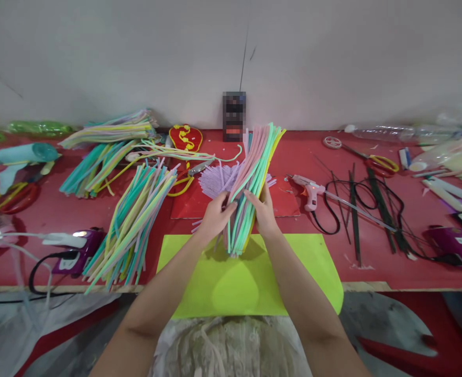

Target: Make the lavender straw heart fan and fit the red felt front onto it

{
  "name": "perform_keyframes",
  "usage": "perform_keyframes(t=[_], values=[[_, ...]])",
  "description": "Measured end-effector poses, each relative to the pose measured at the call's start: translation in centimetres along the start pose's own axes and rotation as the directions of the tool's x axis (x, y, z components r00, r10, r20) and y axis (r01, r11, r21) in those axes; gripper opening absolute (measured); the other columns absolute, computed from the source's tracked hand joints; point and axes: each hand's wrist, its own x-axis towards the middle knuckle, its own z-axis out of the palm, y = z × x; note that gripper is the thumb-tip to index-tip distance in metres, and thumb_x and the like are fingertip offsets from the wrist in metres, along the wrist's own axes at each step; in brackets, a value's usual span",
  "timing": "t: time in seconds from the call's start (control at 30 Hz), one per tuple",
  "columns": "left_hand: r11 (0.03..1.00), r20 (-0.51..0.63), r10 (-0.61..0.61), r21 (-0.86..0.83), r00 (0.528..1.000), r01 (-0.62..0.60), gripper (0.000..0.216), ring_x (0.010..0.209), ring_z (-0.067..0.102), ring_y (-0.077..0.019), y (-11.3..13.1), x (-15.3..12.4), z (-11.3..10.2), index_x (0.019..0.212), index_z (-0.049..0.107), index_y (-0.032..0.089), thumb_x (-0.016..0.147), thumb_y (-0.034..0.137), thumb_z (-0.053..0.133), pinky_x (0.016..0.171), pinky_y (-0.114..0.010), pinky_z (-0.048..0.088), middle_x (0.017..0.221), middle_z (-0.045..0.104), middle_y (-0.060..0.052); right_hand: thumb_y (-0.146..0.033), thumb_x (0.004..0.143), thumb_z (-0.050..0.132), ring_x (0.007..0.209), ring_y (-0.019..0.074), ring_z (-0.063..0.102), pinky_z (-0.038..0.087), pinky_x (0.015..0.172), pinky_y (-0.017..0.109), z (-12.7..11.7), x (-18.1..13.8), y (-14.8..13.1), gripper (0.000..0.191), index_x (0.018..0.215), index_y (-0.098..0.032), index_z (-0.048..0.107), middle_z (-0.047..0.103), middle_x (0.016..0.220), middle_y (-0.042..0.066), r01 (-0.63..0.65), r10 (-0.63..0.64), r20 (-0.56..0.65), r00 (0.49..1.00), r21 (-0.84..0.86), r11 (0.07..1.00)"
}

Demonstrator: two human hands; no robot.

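Both my hands hold one thick bundle of pastel straws (254, 173) upright over a yellow-green sheet (199, 272). My left hand (214, 215) wraps the bundle's left side with fingers curled. On the bundle's right side, my right hand (263, 212) presses in with its fingers closed round it. The bundle's lower ends rest near the sheet's far edge. Behind the bundle lies a fan of short lilac straw pieces (215, 180) on a red sheet (286, 204).
A loose heap of pastel straws (134, 220) lies left on the red table (372, 262), with more straw piles (109, 133) at the back left. A hot glue gun (309, 191), black wires (356, 209), scissors (376, 162) and a purple device (457, 243) lie to the right.
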Motion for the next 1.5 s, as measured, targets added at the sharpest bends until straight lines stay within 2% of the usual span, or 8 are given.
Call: perform_keyframes(t=[0.2,0.3,0.43,0.5,0.7,0.8,1.13,1.5], values=[[0.996,-0.054,-0.042,-0.083,0.998,0.038,0.011,0.083,0.058,-0.0183,-0.2,0.4,-0.4,0.086,0.055,0.017,0.082,0.024,0.048,0.077,-0.03,0.044,0.082,0.061,-0.002,-0.039,0.074,0.068,0.097,0.0191,0.062,0.054,0.082,0.033,0.3,-0.4,-0.7,0.045,0.116,-0.03,0.054,0.064,0.11,0.0,-0.109,0.109,0.012,0.994,0.08,0.991],[0.994,0.001,-0.022,-0.106,1.0,0.022,0.017,0.083,0.059,-0.0185,-0.2,0.3,-0.1,0.093,0.054,0.017,0.081,0.028,0.051,0.077,-0.031,0.046,0.087,0.062,-0.003,-0.037,0.072,0.07,0.097,0.0186,0.062,0.053,0.083,0.033,0.3,-0.3,-0.7,0.044,0.113,-0.03,0.054,0.064,0.108,0.0,-0.087,0.087,-0.003,0.996,0.074,0.994],[1.0,0.058,-0.02,-0.006,0.998,0.021,0.035,0.081,0.061,-0.0186,0.0,0.0,0.1,0.104,0.052,0.017,0.073,0.028,0.063,0.073,-0.03,0.048,0.09,0.064,-0.004,-0.035,0.069,0.073,0.094,0.0173,0.062,0.052,0.085,0.033,0.3,-0.1,-0.4,0.047,0.113,-0.029,0.054,0.063,0.104,0.0,-0.03,0.032,-0.06,0.998,0.038,0.999],[1.0,0.055,-0.008,0.028,0.998,0.006,0.033,0.083,0.062,-0.0185,0.0,-0.1,0.0,0.105,0.053,0.017,0.074,0.025,0.061,0.074,-0.03,0.048,0.091,0.065,-0.004,-0.036,0.07,0.072,0.093,0.0169,0.062,0.052,0.084,0.033,0.2,-0.1,-0.2,0.046,0.112,-0.029,0.054,0.063,0.104,0.0,-0.035,0.037,-0.063,0.997,0.04,0.999],[1.0,0.009,-0.012,-0.027,1.0,0.013,0.023,0.086,0.063,-0.0188,0.0,0.4,-1.0,0.1,0.054,0.016,0.077,0.021,0.053,0.078,-0.031,0.048,0.092,0.066,-0.005,-0.026,0.059,0.077,0.084,0.0176,0.063,0.054,0.074,0.032,0.0,-0.1,-0.9,0.059,0.113,-0.031,0.053,0.066,0.099,-0.002,-0.16,0.149,0.106,0.983,0.106,0.981],[0.992,0.028,-0.029,-0.125,0.999,0.032,0.025,0.09,0.062,-0.0202,-0.1,0.7,-1.4,0.1,0.055,0.015,0.076,0.022,0.054,0.08,-0.032,0.049,0.095,0.067,-0.006,-0.022,0.058,0.072,0.084,0.0191,0.063,0.053,0.076,0.034,-0.2,-0.3,-1.5,0.054,0.109,-0.029,0.055,0.067,0.094,-0.002,-0.225,0.202,0.163,0.966,0.132,0.965],[0.888,0.112,-0.09,-0.441,0.99,0.131,0.033,0.085,0.063,-0.0198,-0.3,0.6,-1.5,0.099,0.057,0.016,0.069,0.031,0.062,0.077,-0.031,0.049,0.091,0.066,-0.004,-0.021,0.054,0.055,0.078,0.0256,0.065,0.052,0.081,0.047,-0.8,-0.2,-1.4,0.055,0.109,-0.023,0.056,0.069,0.082,0.0,-0.362,0.317,0.208,0.925,0.237,0.902],[0.896,0.103,-0.099,-0.423,0.99,0.134,0.034,0.084,0.064,-0.0179,0.2,0.3,-1.6,0.098,0.054,0.016,0.068,0.027,0.065,0.077,-0.03,0.05,0.09,0.067,-0.004,-0.021,0.055,0.06,0.074,0.0241,0.066,0.055,0.081,0.048,-0.8,-0.1,-0.2,0.032,0.087,-0.022,0.059,0.07,0.081,-0.001,-0.411,0.347,0.259,0.901,0.261,0.873]])
